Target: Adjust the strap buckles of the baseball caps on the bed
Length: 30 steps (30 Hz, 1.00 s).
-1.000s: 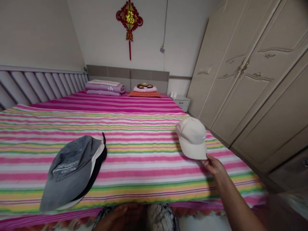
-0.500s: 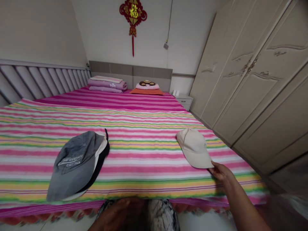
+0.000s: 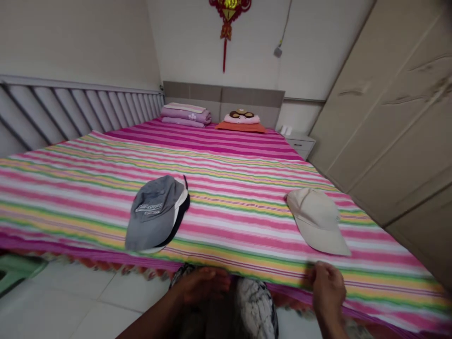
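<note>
A beige baseball cap [image 3: 318, 219] lies on the striped bedspread [image 3: 233, 212] at the right, its brim toward me. My right hand [image 3: 329, 289] is just below that brim, apart from it, with its fingers curled and nothing visible in them. To the left, a grey cap [image 3: 151, 212] with white lettering rests on top of white and black caps, whose edges show beneath it. My left hand [image 3: 205, 285] is low in front of the bed's near edge, by my lap, fingers stretched out and holding nothing I can see.
Folded purple bedding [image 3: 185, 115] and an orange pillow [image 3: 242, 127] lie by the headboard [image 3: 254, 101]. A white railing [image 3: 84, 103] runs along the left. At the right are a nightstand [image 3: 300, 143] and a wardrobe [image 3: 381, 122]. A green stool [image 3: 23, 268] stands at lower left.
My right hand has let go of the beige cap's brim and drawn back toward me. The cap stays on the bed. The view has turned left, and my left hand is still near my lap.
</note>
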Motion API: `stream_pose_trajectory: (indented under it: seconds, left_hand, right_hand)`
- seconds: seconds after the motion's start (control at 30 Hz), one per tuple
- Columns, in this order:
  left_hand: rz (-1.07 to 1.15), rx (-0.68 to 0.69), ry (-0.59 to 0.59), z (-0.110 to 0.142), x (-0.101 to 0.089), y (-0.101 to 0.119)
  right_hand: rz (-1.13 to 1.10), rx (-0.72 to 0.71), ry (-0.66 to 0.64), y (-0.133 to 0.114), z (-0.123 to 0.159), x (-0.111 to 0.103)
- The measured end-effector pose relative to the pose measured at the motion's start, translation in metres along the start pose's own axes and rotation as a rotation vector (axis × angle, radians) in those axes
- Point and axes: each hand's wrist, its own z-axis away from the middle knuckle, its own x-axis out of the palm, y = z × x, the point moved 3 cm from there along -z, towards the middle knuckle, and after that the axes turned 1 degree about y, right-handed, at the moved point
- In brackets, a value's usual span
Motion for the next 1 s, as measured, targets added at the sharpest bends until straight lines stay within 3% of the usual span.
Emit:
stream_pose_trajectory:
  seconds: [0.03,0.17,0.27,0.4,0.53,0.67,0.8,1.0]
  left_hand:
    - [0.001,0.012,-0.005,0.001,0.002,0.0]
    - [0.015,0.065,0.001,0.009,0.006,0.002]
    - [0.053,0.159,0.057,0.023,0.004,0.011]
    - [0.195,0.385,0.301,0.056,-0.006,0.035]
    - [0.341,0.609,0.705,0.1,-0.017,0.062]
    - [0.335,0.706,1.005,0.133,-0.018,0.079]
    - [0.426,0.745,1.105,0.142,-0.016,0.088]
    - [0.516,0.746,1.104,0.137,-0.014,0.097]
  right_hand:
    - [0.04,-0.033,-0.076,0.006,0.02,0.009]
    - [0.397,-0.563,-0.755,0.015,0.102,0.055]
    - [0.561,-0.873,-1.033,0.017,0.143,0.074]
    - [0.622,-0.911,-1.127,0.018,0.162,0.083]
    - [0.596,-0.855,-1.175,0.022,0.161,0.081]
    - [0.571,-0.774,-1.195,0.029,0.158,0.08]
    - [0.54,-0.722,-1.193,0.032,0.158,0.083]
    - [0.503,-0.683,-1.173,0.033,0.159,0.085]
